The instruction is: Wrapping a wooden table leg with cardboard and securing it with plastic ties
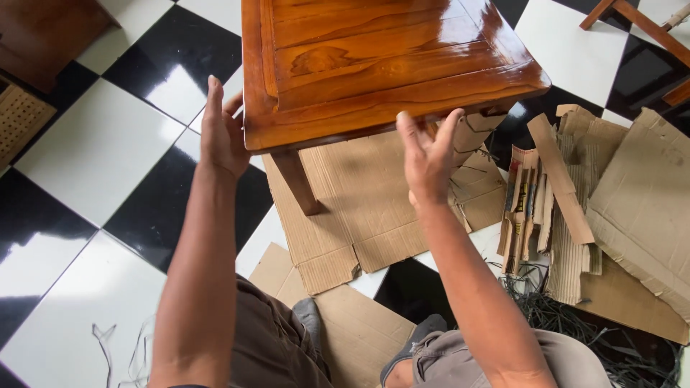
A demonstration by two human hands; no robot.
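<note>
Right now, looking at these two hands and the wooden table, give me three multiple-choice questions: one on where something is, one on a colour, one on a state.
1. Where does the glossy wooden table stand?
A. on flattened cardboard
B. on a rug
C. on a workbench

2. What colours are the floor tiles?
A. red and grey
B. black and white
C. all brown

3. How are the left hand and right hand?
A. both clenched in fists
B. both open, at the table's near edge
C. each gripping a tool

Answers:
1 A: the visible table leg rests on a flat cardboard sheet.
2 B: the tiles form a black-and-white checker pattern.
3 B: fingers are spread, the left hand at the table's corner, the right just below its front edge, and neither holds anything.
</note>
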